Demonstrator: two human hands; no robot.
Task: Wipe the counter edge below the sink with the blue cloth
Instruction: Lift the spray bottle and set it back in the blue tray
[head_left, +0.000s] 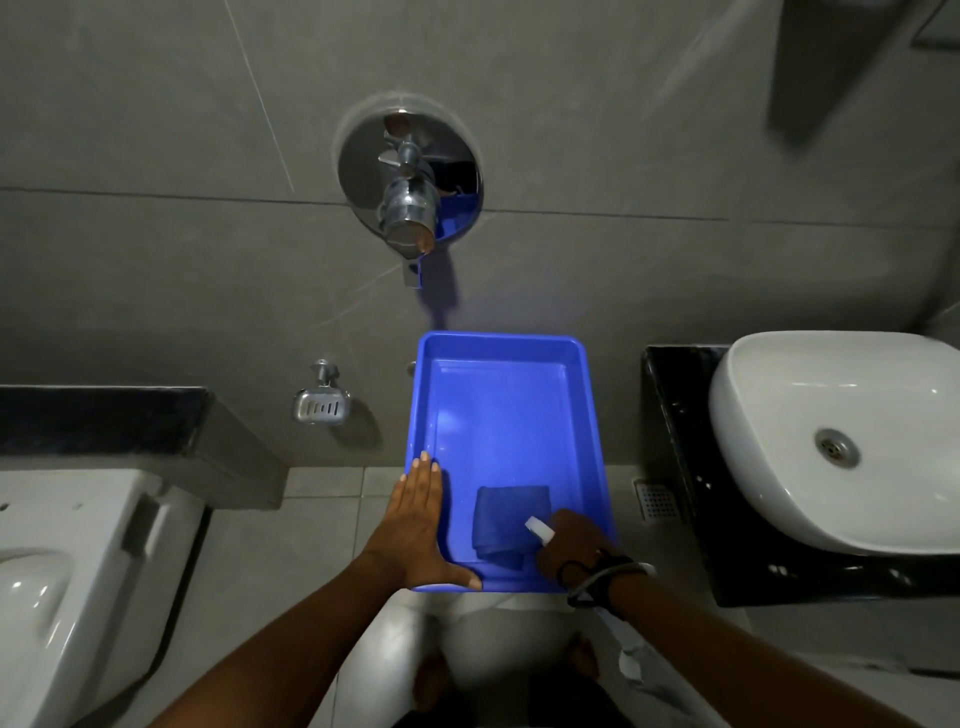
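A folded blue cloth (511, 522) lies in the near end of a blue plastic tray (519, 348), which I hold out in front of me. My left hand (421, 519) lies flat along the tray's left side, thumb hooked on its near rim. My right hand (576, 545) is at the tray's near right corner, closed around a white spray nozzle (537, 530) that touches the cloth's right edge. The white sink (841, 441) sits on a black counter (675, 467) to the right.
A chrome mixer tap (408, 192) juts from the grey tiled wall above the tray. A metal soap dish (320, 402) hangs on the wall at left. A white toilet (78, 571) fills the lower left. A floor drain (655, 500) lies beside the counter.
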